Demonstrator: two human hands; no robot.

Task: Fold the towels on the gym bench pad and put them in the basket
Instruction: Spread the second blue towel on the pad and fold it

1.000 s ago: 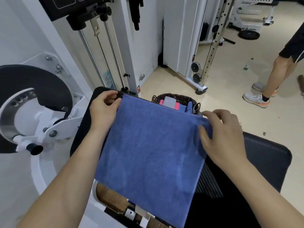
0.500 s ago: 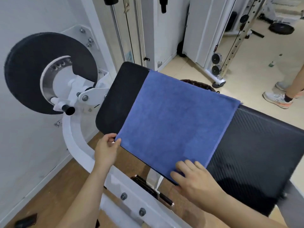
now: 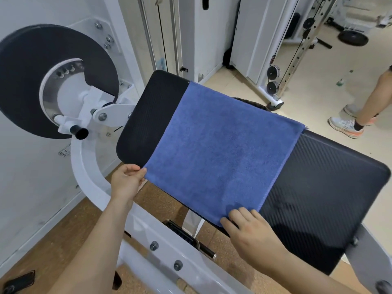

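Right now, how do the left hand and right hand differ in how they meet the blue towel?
The left hand pinches the near-left corner of the blue terry towel from beside the black ribbed bench pad; the right hand lays its fingers on top of the near-right corner, over the pad. Both are at the towel's near edge.

I am pinching the near left corner of the blue towel [image 3: 222,149] with my left grip [image 3: 127,181], while my right grip [image 3: 252,232] is resting its fingers on the near right corner. The towel is lying spread across the black desk [image 3: 318,187].
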